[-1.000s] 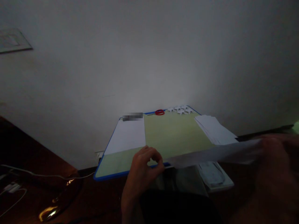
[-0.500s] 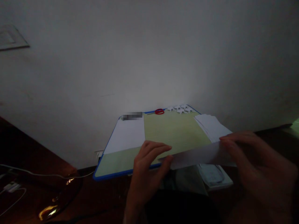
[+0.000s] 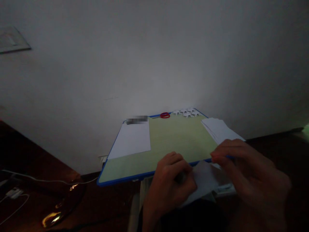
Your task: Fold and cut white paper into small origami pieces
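In the head view we find the left hand (image 3: 172,177) and the right hand (image 3: 243,169) at the near edge of the bench (image 3: 173,138), both closed on a paper sheet (image 3: 205,180). The left hand's fingers curl down onto the sheet's left part. The right hand pinches its right part, close against the bench's blue rim. The sheet hangs just below that near edge, between the two hands. On the bench we see a white page (image 3: 131,140) by the left edge, a paper stack (image 3: 217,129) by the right edge, red scissors (image 3: 164,115) at the far edge and folded paper shapes (image 3: 187,112) in the far right corner.
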### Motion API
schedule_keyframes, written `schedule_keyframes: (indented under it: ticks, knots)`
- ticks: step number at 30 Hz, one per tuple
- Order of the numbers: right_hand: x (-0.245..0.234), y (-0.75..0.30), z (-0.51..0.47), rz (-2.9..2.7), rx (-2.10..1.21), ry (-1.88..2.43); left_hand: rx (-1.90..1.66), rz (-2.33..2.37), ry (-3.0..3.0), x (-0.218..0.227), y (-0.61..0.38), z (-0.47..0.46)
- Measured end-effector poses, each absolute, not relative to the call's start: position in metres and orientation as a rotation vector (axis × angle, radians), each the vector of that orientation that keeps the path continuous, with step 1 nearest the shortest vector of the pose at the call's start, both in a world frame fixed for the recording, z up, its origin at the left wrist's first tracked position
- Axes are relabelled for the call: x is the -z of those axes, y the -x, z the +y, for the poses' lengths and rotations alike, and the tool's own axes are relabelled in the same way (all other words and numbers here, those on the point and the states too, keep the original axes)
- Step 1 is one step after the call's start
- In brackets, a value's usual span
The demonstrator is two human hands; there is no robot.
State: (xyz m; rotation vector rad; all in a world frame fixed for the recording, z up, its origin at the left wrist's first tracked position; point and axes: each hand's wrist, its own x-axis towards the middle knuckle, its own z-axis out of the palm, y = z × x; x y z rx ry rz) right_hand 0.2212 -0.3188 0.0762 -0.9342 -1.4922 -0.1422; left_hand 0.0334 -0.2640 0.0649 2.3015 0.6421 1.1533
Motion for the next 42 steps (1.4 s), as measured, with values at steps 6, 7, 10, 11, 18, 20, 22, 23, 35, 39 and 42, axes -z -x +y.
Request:
schedule_keyframes:
  ticks: [6,7,10,11,18,20,22,23,35,39,42]
  knots:
    - [-0.074,-0.232,-0.316,-1.575,0.095,0.990,-1.243,0.612,-2.308,-0.066,-0.029,-0.258]
    - [-0.074,-0.232,-0.314,-1.605,0.076,1.008,-1.239,0.605,-2.313,-0.067,-0.028,-0.258]
    - [-0.076,-0.231,-0.310,-1.706,-0.008,0.996,-1.229,0.603,-2.308,-0.068,-0.026,-0.258]
    - [-0.076,-0.230,-0.309,-1.732,-0.037,0.979,-1.229,0.608,-2.299,-0.067,-0.026,-0.259]
    - [-0.078,-0.227,-0.309,-1.783,-0.060,0.877,-1.045,0.618,-2.265,-0.067,-0.026,-0.262]
    - [-0.079,-0.226,-0.310,-1.785,-0.040,0.851,-0.956,0.565,-2.263,-0.067,-0.024,-0.262]
    - [-0.078,-0.227,-0.310,-1.773,-0.029,0.833,-0.892,0.527,-2.262,-0.068,-0.023,-0.262]
    - [-0.078,-0.227,-0.311,-1.751,-0.019,0.829,-0.860,0.517,-2.266,-0.068,-0.022,-0.261]
    - [-0.066,-0.238,-0.309,-1.316,0.241,0.988,-0.531,0.603,-2.298,-0.063,-0.018,-0.255]
    - [-0.062,-0.244,-0.315,-1.032,0.314,1.157,-0.678,0.748,-2.312,-0.058,-0.012,-0.249]
    - [-0.060,-0.252,-0.317,-1.136,0.274,1.200,-0.930,0.845,-2.297,-0.058,-0.003,-0.248]
